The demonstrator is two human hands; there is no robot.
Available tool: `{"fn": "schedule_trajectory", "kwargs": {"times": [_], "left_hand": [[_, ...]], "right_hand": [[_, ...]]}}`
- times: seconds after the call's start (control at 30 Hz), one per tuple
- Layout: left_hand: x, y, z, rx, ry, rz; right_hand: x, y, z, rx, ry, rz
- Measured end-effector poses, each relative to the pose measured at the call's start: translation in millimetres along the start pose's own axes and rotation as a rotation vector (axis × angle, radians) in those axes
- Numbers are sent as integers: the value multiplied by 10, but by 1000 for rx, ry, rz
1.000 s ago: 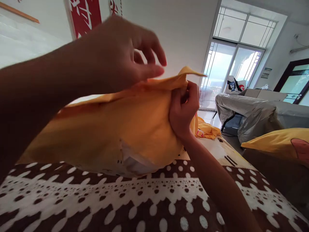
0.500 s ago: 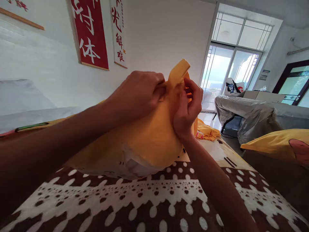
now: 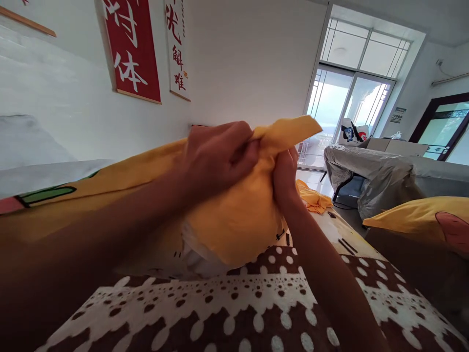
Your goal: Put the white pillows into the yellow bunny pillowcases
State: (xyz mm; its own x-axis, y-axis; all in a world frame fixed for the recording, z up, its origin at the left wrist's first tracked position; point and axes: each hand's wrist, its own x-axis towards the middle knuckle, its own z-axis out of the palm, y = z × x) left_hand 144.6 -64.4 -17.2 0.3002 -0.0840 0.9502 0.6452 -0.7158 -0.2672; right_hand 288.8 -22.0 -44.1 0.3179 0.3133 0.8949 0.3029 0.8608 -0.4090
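A yellow pillowcase (image 3: 230, 220) stands raised in front of me, with a patch of white pillow (image 3: 201, 256) showing at its lower side. My left hand (image 3: 223, 156) is closed around the case's upper edge, thumb and fingers pressed together on the cloth. Just to the right, my right hand (image 3: 286, 173) grips the case near its corner; some of its fingers are hidden behind the fabric. Between and above both hands, a loose yellow flap sticks out to the right. The case's left side stretches away under my left forearm, with a green and pink print.
Beneath lies a brown and white dotted blanket (image 3: 234, 293). Crumpled yellow cloth (image 3: 315, 198) is beyond my right hand. Another yellow pillow (image 3: 421, 217) is at the right. A plastic-covered table (image 3: 370, 159) stands farther back, near glass doors (image 3: 330, 107).
The upright yellow flap has swung down to the right. My right hand has lowered slightly and closed more on the cloth. The pillowcase's left side has risen and stretched out.
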Motion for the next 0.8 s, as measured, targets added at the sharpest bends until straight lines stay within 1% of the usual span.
{"fn": "schedule_trajectory", "kwargs": {"times": [0.07,0.1,0.2,0.27,0.37,0.47,0.57,0.67,0.73,0.8], "left_hand": [[-11,-20,51,51,-50,-3],[-3,-34,71,61,-95,-24],[62,-62,105,99,-254,-72],[128,-44,102,162,-299,-38],[227,70,78,265,-274,24],[264,227,75,325,-233,15],[204,295,114,226,-144,30],[97,245,167,56,-46,37],[50,187,197,-5,-41,55],[37,137,219,-26,-71,84]], "right_hand": [[-21,31,-6,29,-42,44],[-38,40,-4,49,-28,60],[-82,33,9,82,129,4],[-92,-1,18,84,214,-52],[-87,-89,36,82,242,-121],[-104,-191,62,77,286,-186],[-142,-262,67,71,365,-247],[-164,-278,54,109,391,-259],[-170,-267,52,136,395,-255],[-182,-245,53,143,408,-271]]}}
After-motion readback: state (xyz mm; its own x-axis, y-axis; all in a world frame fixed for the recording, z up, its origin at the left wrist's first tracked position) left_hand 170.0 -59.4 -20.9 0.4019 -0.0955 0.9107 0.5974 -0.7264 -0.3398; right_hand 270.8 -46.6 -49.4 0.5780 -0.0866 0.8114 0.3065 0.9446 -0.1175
